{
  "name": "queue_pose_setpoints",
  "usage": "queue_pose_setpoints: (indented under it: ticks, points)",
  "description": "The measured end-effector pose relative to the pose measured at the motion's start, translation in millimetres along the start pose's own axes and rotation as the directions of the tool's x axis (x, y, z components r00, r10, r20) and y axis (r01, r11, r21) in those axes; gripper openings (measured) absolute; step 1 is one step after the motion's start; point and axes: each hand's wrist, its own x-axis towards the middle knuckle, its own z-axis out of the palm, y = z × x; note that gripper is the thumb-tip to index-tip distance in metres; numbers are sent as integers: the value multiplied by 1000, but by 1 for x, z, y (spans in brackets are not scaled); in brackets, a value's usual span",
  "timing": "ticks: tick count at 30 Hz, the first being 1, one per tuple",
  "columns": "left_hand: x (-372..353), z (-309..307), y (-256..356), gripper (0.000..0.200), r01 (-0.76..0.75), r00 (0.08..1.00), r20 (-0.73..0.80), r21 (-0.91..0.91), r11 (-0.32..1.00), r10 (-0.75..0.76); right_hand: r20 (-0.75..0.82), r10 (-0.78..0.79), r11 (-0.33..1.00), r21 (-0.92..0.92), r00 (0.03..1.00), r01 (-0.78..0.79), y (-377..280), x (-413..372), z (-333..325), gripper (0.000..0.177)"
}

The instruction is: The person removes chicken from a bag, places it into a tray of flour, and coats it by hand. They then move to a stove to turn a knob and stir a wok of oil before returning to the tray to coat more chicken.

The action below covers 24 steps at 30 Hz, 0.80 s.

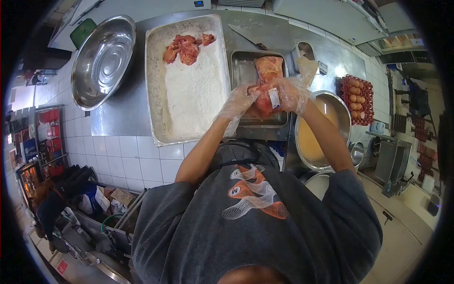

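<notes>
Both my hands wear clear plastic gloves. My left hand [240, 102] pinches the left edge of a bag of raw meat [266, 102], reddish and marked with a white printed label. On its other side, my right hand [291, 93] grips the bag near that label. The bag is over a rectangular metal tray [241, 71], its orange-pink upper part lying toward the far end. Left of the tray, a large pan [158, 109] holds white flour [198, 90], with raw meat pieces [183, 48] at its far end.
A knife [247, 36] lies behind the tray. A big steel bowl [101, 64] stands at the left. To the right are a bowl of orange-beige liquid [309, 139], a red egg crate [347, 99] and a small metal container [305, 49]. A person [52, 203] is at lower left.
</notes>
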Motion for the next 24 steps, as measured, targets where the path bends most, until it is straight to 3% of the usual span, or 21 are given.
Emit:
queue_pose_setpoints:
  ticks: [2,4,6,8,9,10,11,12,13,14,16,18,19,20,22,24]
  points:
    - [3,-2,3,34,-18,1000,18,-56,998,19,1,77,970,229,997,-76,18,-1,6,56]
    - [4,1,-3,31,-20,1000,10,-82,996,21,80,195,810,548,978,-207,22,-1,8,48]
    - [6,2,-3,29,-57,998,-15,-49,997,57,236,275,477,808,932,-345,18,0,8,38]
    - [7,5,-2,27,-123,991,-45,48,991,125,407,276,49,899,871,-436,13,-1,11,29]
    - [4,3,6,26,-61,996,-64,56,997,65,200,196,492,827,960,-273,-3,-2,3,29]
    - [1,0,14,25,2,997,-83,63,998,3,39,26,821,570,999,-43,-19,-6,-10,30]
    - [0,-1,21,24,65,993,-103,68,996,-58,36,-9,825,565,999,-13,-26,-6,-17,32]
    - [1,2,15,23,26,989,-144,34,999,-21,33,-44,828,560,998,18,-34,-7,-25,33]
    - [5,6,6,22,-15,983,-184,2,1000,15,158,68,537,827,985,-169,-35,-7,-28,36]
    - [6,10,0,22,-57,974,-223,-30,998,49,311,120,143,935,943,-326,-34,-7,-31,39]
    - [5,10,7,20,-89,968,-229,50,995,98,133,71,580,801,989,-149,15,-14,-15,42]
    - [2,13,8,20,-91,966,-234,80,993,108,87,5,865,499,996,-48,-2,-15,-22,44]
    - [2,16,5,20,-80,967,-238,69,994,94,120,-2,946,322,993,-37,-21,-20,-36,45]
    - [2,17,5,20,-69,967,-243,57,996,81,155,-2,991,132,988,-18,-40,-20,-48,46]
    - [-2,19,2,19,-27,977,-211,2,1000,26,129,-190,850,518,973,97,-6,-22,-34,46]
    - [-4,23,-1,19,2,978,-211,32,999,5,100,-262,765,628,960,143,-14,-21,-37,43]
